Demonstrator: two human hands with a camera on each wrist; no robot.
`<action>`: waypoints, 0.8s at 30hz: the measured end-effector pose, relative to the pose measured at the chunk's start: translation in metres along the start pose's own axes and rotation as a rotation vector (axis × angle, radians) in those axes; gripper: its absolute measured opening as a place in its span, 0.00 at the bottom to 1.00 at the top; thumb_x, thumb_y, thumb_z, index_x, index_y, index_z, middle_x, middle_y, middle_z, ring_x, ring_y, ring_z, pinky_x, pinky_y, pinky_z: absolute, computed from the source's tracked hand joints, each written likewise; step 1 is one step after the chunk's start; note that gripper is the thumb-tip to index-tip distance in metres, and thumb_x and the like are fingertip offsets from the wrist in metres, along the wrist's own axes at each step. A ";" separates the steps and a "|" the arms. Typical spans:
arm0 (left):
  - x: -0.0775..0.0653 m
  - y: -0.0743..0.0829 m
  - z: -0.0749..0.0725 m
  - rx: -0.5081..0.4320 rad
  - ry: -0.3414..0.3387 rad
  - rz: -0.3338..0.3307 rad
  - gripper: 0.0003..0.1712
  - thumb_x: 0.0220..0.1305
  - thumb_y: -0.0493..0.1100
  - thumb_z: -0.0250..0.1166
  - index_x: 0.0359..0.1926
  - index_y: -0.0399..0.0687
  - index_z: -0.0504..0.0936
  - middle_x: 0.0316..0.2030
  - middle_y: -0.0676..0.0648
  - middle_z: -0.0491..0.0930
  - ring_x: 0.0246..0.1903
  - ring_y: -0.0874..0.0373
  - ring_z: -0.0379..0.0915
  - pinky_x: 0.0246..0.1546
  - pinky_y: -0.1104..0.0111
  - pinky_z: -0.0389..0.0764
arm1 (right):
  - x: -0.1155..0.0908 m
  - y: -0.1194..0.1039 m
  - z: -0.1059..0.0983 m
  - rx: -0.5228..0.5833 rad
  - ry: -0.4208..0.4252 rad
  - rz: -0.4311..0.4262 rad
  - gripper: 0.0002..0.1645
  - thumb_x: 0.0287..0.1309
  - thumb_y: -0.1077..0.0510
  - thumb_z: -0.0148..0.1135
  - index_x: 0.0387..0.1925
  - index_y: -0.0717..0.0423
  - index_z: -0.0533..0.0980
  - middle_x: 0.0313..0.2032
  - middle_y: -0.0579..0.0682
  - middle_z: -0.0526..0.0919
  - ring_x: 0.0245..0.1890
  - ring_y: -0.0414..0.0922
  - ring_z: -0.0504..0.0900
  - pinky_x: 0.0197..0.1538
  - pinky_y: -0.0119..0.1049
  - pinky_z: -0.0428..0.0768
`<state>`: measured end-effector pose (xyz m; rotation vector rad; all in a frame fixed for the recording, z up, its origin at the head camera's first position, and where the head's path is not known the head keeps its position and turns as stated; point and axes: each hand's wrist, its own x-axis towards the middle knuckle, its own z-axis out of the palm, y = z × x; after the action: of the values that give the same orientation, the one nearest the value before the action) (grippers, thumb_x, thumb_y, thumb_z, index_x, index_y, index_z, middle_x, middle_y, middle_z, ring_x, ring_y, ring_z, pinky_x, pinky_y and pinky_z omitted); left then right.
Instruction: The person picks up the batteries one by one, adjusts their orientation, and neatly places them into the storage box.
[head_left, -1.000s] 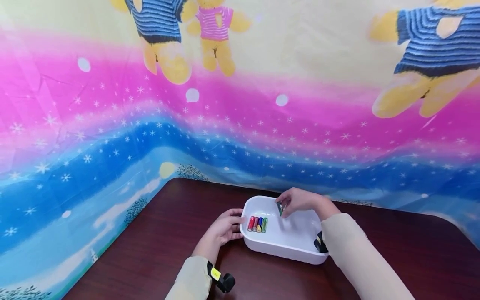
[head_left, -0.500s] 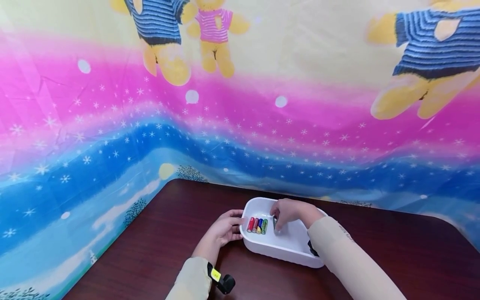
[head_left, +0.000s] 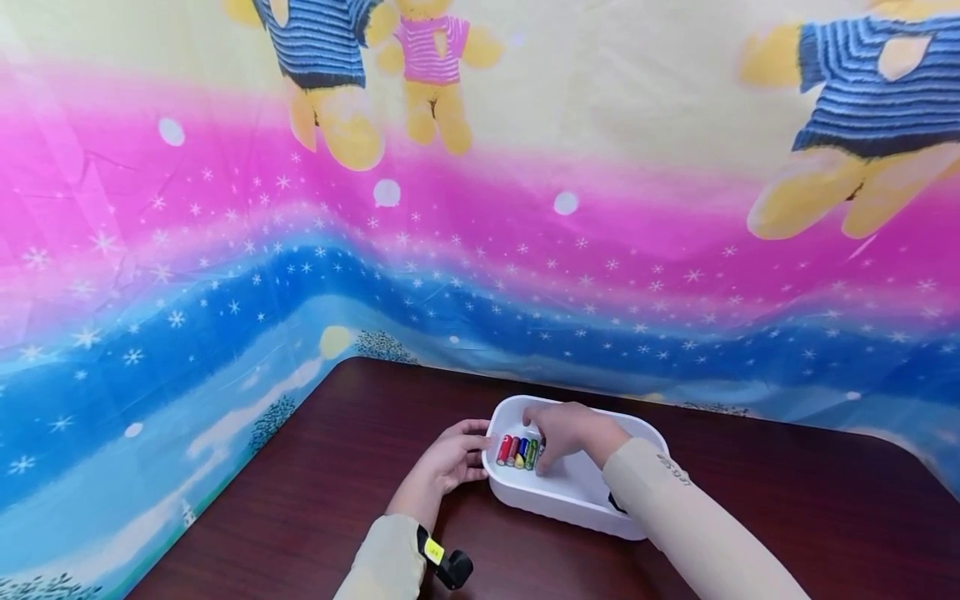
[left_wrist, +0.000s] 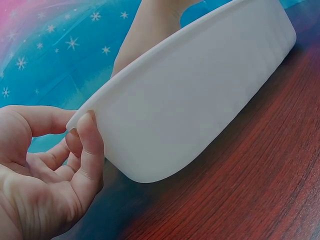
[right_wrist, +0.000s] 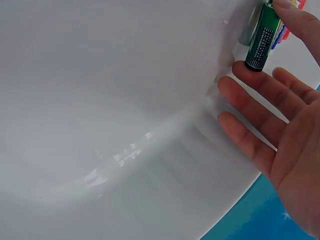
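Note:
A white plastic basin (head_left: 558, 500) stands on the table. At its left end my left hand (head_left: 447, 458) pinches the rim; in the left wrist view thumb and finger meet at the rim's corner. My right hand (head_left: 573, 429) reaches into the basin from the right. Between its thumb and a fingertip it holds a green battery (right_wrist: 262, 42) by the two ends, the other fingers spread out. Just left of it several batteries lie side by side on the basin floor: a red battery (head_left: 504, 450), a darker red one, a blue-and-yellow battery (head_left: 522, 454) and a green one.
The dark reddish wooden table (head_left: 352, 442) has a rounded far corner. A printed cloth (head_left: 480, 250) with bears and snowflakes hangs behind it. A black wrist camera (head_left: 452, 569) sits on the left sleeve, and the right forearm crosses the basin's right end.
My right hand has moved left and lower with the green battery, from the basin's far side to beside the row. My left hand stays at the rim.

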<state>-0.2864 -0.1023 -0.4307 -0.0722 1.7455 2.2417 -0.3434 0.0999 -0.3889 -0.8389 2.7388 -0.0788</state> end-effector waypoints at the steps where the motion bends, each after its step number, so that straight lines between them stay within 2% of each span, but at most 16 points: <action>1: 0.000 0.000 0.000 0.000 0.000 -0.001 0.24 0.59 0.35 0.59 0.57 0.39 0.66 0.44 0.35 0.75 0.26 0.57 0.73 0.22 0.70 0.78 | 0.000 0.000 0.000 -0.003 0.001 -0.001 0.44 0.32 0.39 0.76 0.53 0.47 0.68 0.26 0.38 0.73 0.27 0.39 0.72 0.35 0.36 0.73; 9: -0.001 0.000 0.000 0.000 -0.007 -0.001 0.25 0.59 0.35 0.58 0.58 0.39 0.66 0.43 0.35 0.75 0.26 0.57 0.72 0.21 0.70 0.78 | 0.000 -0.004 0.001 -0.070 0.003 -0.017 0.46 0.32 0.35 0.74 0.56 0.42 0.67 0.28 0.36 0.75 0.29 0.38 0.72 0.40 0.39 0.73; 13: 0.000 0.001 0.001 0.003 -0.013 -0.001 0.25 0.59 0.34 0.58 0.58 0.39 0.65 0.43 0.35 0.75 0.26 0.57 0.72 0.21 0.70 0.77 | -0.004 -0.004 -0.002 -0.071 0.008 -0.017 0.46 0.33 0.36 0.73 0.57 0.42 0.67 0.25 0.37 0.73 0.26 0.38 0.72 0.36 0.37 0.72; 18: 0.000 0.001 0.001 0.012 -0.004 -0.004 0.24 0.60 0.35 0.58 0.58 0.39 0.66 0.45 0.34 0.75 0.27 0.56 0.74 0.22 0.69 0.78 | -0.012 -0.002 -0.017 0.016 0.043 -0.009 0.39 0.43 0.35 0.67 0.57 0.41 0.68 0.25 0.38 0.74 0.25 0.38 0.72 0.30 0.35 0.73; 24: 0.000 0.002 0.000 0.024 -0.004 -0.003 0.25 0.60 0.34 0.57 0.59 0.38 0.65 0.46 0.34 0.75 0.27 0.56 0.74 0.23 0.69 0.79 | -0.036 0.013 -0.050 0.158 0.149 -0.045 0.30 0.50 0.36 0.62 0.53 0.42 0.72 0.31 0.38 0.76 0.30 0.37 0.74 0.34 0.35 0.75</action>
<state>-0.2867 -0.1031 -0.4283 -0.0657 1.7687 2.2169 -0.3361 0.1293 -0.3344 -0.8820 2.8049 -0.3764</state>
